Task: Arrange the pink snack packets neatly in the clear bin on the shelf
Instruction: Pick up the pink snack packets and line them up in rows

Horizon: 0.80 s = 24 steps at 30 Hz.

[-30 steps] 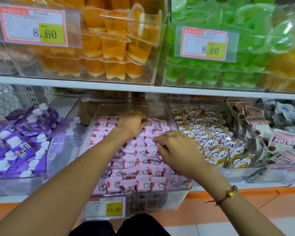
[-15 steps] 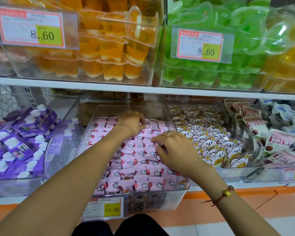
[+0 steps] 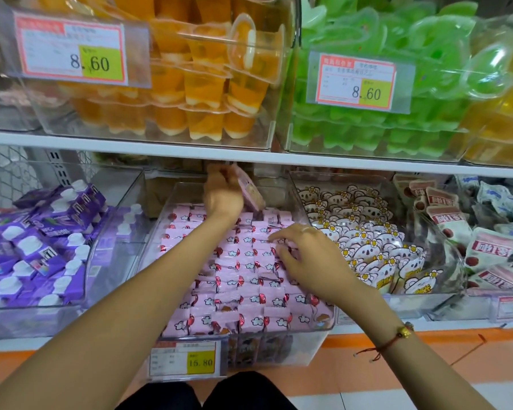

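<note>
Pink snack packets (image 3: pixel 243 270) fill the clear bin (image 3: pixel 296 196) on the lower shelf (image 3: pixel 367 328), standing in close rows from its front wall almost to its rear. One loose pink packet (image 3: pixel 251 189) is raised above the rear rows, just under the edge of the upper shelf (image 3: pixel 131 142). The left hand (image 3: pixel 222 196) pinches it, fingers curled round its near side. The right hand (image 3: pixel 308 255) lies over the rows toward the bin's right wall, fingers spread and slack, fingertips touching packet tops, holding nothing.

Judgement: the step in hand is seating the raised packet in a rear row. Recommended: turn it to match its neighbours, lower it upright into a gap, and let the right hand steady adjacent rows. Risk: pressing down may tip neighbours. Koala-print packets (image 3: pixel 362 232) occupy the next bin toward the shelf's right end, purple pouches (image 3: pixel 42 241) toward its left.
</note>
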Tool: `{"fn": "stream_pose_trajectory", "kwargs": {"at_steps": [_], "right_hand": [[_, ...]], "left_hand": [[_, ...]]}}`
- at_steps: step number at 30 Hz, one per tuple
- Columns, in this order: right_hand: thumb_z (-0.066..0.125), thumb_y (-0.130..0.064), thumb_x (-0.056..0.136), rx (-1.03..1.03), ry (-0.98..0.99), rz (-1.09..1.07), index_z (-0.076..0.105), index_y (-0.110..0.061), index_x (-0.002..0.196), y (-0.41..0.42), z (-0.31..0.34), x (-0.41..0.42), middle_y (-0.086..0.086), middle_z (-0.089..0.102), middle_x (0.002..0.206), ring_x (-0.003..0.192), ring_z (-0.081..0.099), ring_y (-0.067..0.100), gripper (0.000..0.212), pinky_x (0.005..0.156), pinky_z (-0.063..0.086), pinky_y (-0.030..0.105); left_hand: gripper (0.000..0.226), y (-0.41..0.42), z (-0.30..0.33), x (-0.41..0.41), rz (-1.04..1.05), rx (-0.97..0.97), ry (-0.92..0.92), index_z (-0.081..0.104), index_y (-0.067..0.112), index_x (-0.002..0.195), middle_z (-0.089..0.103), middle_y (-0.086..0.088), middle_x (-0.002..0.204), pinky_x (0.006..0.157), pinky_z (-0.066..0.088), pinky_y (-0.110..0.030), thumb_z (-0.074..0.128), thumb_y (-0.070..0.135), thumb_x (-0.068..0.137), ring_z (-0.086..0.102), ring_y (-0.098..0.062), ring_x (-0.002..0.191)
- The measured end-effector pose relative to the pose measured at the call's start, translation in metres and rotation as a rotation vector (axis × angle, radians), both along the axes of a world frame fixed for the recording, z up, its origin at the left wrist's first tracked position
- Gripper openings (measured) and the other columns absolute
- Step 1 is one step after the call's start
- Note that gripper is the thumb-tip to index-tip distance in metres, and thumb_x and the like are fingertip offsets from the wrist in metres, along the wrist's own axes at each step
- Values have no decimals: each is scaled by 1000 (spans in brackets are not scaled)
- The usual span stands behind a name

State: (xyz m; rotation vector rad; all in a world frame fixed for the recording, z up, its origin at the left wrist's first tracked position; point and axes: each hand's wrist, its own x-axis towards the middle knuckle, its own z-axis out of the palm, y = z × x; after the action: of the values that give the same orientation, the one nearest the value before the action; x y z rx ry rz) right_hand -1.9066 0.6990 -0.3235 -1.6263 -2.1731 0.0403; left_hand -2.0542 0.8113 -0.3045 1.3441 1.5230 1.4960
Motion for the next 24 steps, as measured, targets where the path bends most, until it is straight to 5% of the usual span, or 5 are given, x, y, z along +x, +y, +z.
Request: {"fn": "stream_pose_trajectory", "kwargs": {"at_steps": [6,10,14,18,24], "right_hand": [[57,-24,92,57,477,-27,53,-24,125,5,11,-3,-5,57,121,104,53,7,34,93,46,29],[70,-26,83,98,504,45,46,-23,132,4,23,-9,-7,49,119,105,47,1,55,85,38,11],[72,-26,82,71,717,36,69,-21,102,1,32,-8,-12,71,84,71,63,-1,21,62,48,14],[74,-36,78,-279,1172,-94,72,-11,93,3,41,0,6,75,79,65,70,15,29,58,57,19],[49,-57,88,-535,1350,-55,63,-13,104,6,42,5,11,75,87,71,72,19,49,52,54,19]], "left_hand": [[15,-43,8,-17,-106,-258,-737,53,8,108,67,-7,92,70,55,-20,49,19,98,66,-12,79],[11,-68,12,-18,-295,-479,-940,58,6,101,69,-10,82,53,57,-23,53,14,95,68,-15,65],[20,-76,13,-23,-463,-413,-677,53,14,114,70,-9,95,55,57,-24,51,25,97,72,-13,70],[34,-82,12,-28,-642,-253,-197,56,25,120,65,1,113,64,55,-20,55,42,91,70,-9,89],[40,-81,12,-28,-545,-313,-205,64,20,114,69,6,97,61,56,-20,58,48,86,70,-2,79]]}}
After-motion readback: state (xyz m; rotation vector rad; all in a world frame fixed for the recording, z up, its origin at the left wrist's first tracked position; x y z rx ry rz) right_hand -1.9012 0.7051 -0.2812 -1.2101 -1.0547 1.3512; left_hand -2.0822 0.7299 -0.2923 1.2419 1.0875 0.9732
